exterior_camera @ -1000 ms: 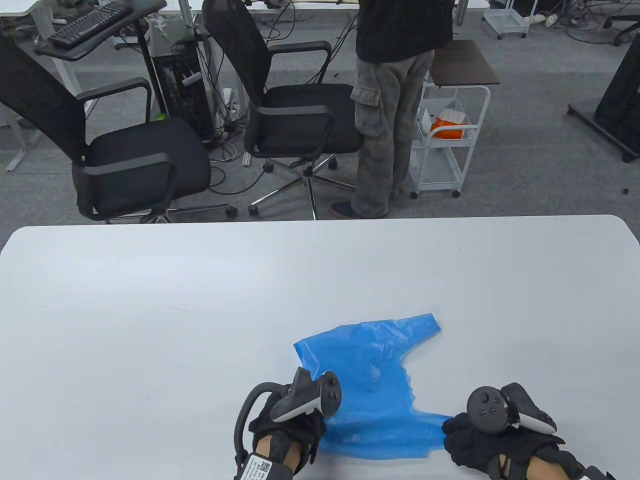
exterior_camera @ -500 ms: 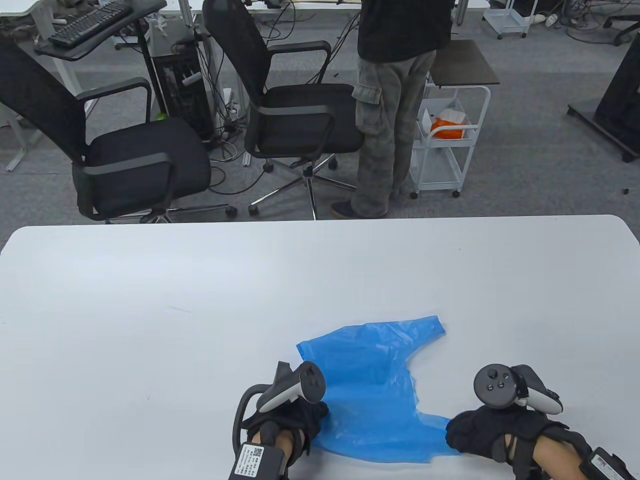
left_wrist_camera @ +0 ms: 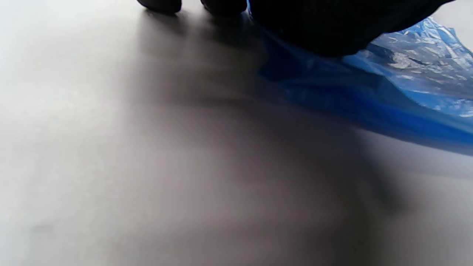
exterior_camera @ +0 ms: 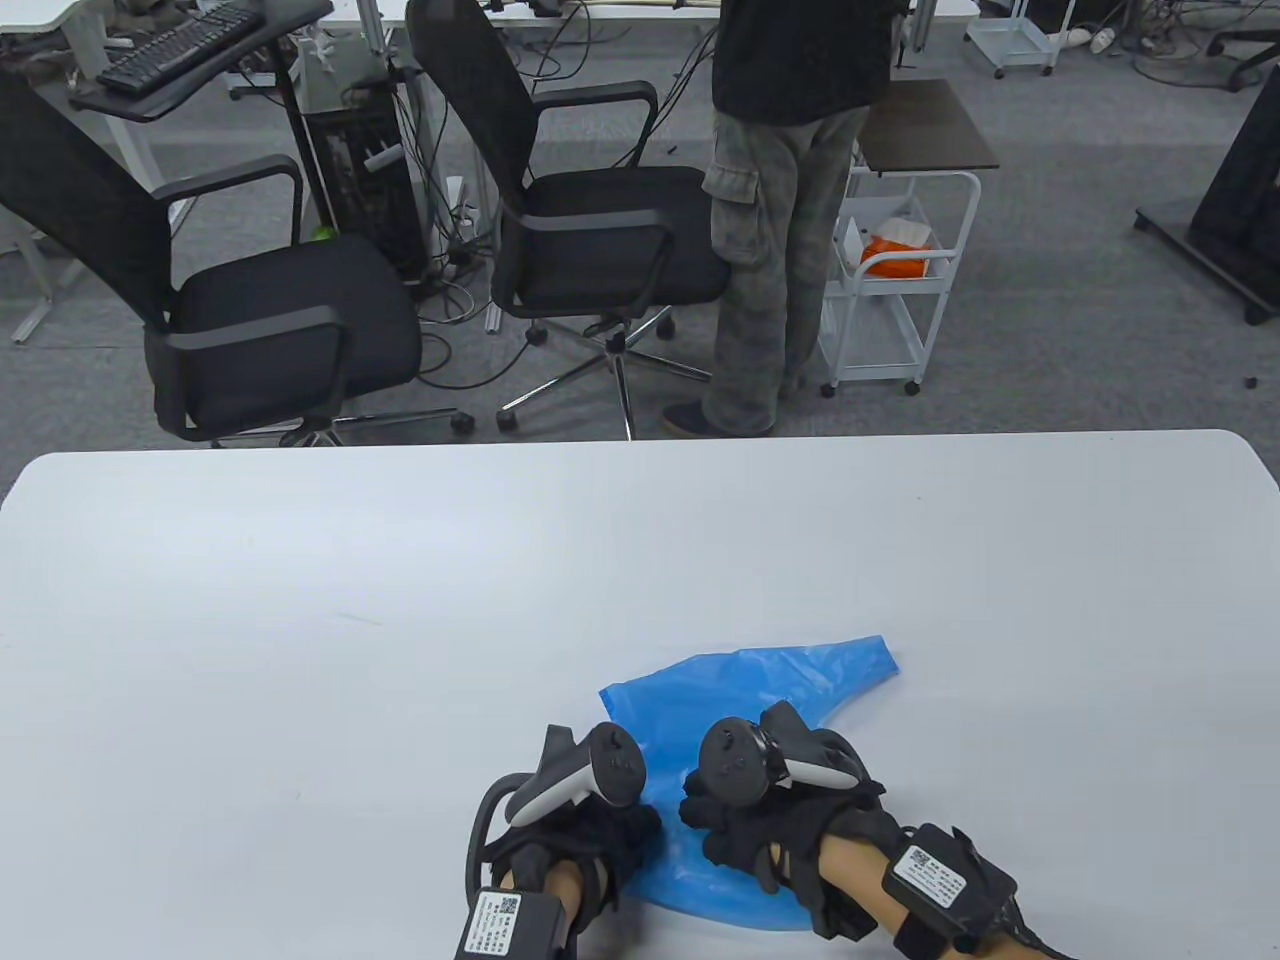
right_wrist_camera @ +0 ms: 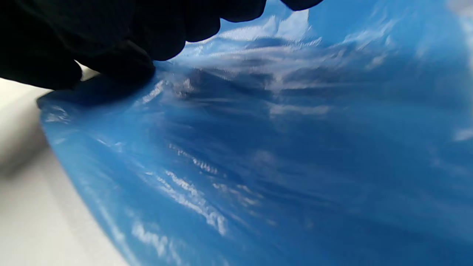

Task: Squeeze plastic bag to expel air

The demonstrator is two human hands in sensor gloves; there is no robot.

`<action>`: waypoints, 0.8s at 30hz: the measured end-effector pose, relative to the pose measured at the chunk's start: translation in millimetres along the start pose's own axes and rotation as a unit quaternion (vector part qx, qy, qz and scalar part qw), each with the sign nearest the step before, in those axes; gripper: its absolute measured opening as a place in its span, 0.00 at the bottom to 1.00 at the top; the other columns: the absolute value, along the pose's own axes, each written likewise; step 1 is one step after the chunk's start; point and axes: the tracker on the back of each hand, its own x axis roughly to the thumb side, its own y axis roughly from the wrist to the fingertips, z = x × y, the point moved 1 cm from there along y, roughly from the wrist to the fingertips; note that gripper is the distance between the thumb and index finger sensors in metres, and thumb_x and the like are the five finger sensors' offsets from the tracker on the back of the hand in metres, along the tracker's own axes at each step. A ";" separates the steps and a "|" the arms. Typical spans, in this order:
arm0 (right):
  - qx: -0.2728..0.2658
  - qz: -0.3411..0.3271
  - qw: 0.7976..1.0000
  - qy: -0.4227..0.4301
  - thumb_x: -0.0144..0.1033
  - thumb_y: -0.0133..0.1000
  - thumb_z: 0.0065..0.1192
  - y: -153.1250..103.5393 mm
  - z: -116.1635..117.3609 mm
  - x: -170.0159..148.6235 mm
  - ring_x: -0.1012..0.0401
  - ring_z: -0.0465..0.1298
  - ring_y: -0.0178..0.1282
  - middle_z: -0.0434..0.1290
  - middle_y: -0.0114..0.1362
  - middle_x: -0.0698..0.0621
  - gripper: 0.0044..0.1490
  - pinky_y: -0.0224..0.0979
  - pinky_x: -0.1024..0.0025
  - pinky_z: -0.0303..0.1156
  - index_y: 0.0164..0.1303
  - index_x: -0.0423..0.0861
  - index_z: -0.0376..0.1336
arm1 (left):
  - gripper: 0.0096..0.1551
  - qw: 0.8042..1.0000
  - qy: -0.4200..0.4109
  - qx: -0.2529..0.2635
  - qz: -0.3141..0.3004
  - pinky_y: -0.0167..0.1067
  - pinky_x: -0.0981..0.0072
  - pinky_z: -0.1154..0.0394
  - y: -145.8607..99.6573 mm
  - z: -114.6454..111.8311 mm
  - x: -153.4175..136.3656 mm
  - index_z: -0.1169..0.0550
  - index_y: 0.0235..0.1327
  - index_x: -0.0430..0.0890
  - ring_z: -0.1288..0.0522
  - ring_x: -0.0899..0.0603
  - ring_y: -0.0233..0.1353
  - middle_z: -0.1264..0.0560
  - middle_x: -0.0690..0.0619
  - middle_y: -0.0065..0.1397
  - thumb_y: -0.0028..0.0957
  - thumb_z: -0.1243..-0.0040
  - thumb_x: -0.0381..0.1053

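A thin blue plastic bag (exterior_camera: pixel 770 680) lies crumpled on the white table (exterior_camera: pixel 300 600) near its front edge. My left hand (exterior_camera: pixel 600 835) presses down on the bag's left edge. In the left wrist view the left hand (left_wrist_camera: pixel 295 22) covers the bag (left_wrist_camera: pixel 406 74) and its fingertips (left_wrist_camera: pixel 160 4) touch the table. My right hand (exterior_camera: pixel 725 825) sits on the bag just right of the left hand. In the right wrist view the right hand (right_wrist_camera: pixel 111 37) grips a corner of the bag (right_wrist_camera: pixel 277 147), which fills the view. The bag's near part is hidden under both hands.
Beyond the table's far edge stand two black office chairs (exterior_camera: pixel 280 320) (exterior_camera: pixel 600 230), a standing person (exterior_camera: pixel 780 250) and a white wheeled cart (exterior_camera: pixel 900 280). Bare tabletop stretches left, right and behind the bag.
My right hand has moved left from the bag's right corner to beside the left hand, drawing that side of the bag inward. The left hand has stayed on the left edge.
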 end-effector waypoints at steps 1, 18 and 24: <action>0.008 0.004 1.000 0.002 0.53 0.48 0.56 3.1 3.0 -0.4 0.58 0.45 0.87 0.47 0.84 0.62 0.37 0.85 0.51 0.46 0.70 0.63 0.55 | 0.30 1.000 -0.002 -0.001 -0.001 0.77 0.45 0.47 0.0 -0.1 -0.7 0.32 0.62 0.65 0.52 0.49 0.81 0.46 0.66 0.77 0.43 0.43 0.55; 0.010 0.046 0.999 0.017 0.57 0.47 0.56 -36.8 14.6 -84.5 0.68 0.46 0.85 0.47 0.83 0.72 0.34 0.84 0.57 0.50 0.66 0.73 0.56 | 0.29 1.000 -0.028 0.003 -0.005 0.77 0.46 0.49 0.0 -1.2 -6.0 0.31 0.61 0.66 0.52 0.51 0.81 0.46 0.68 0.76 0.43 0.43 0.55; -0.005 0.080 0.996 0.045 0.58 0.47 0.57 -56.1 15.3 -116.1 0.68 0.48 0.84 0.50 0.82 0.72 0.33 0.83 0.56 0.51 0.66 0.72 0.58 | 0.28 1.000 -0.029 0.006 -0.001 0.77 0.46 0.49 0.3 -0.6 -6.4 0.31 0.61 0.66 0.52 0.51 0.81 0.45 0.68 0.76 0.44 0.43 0.55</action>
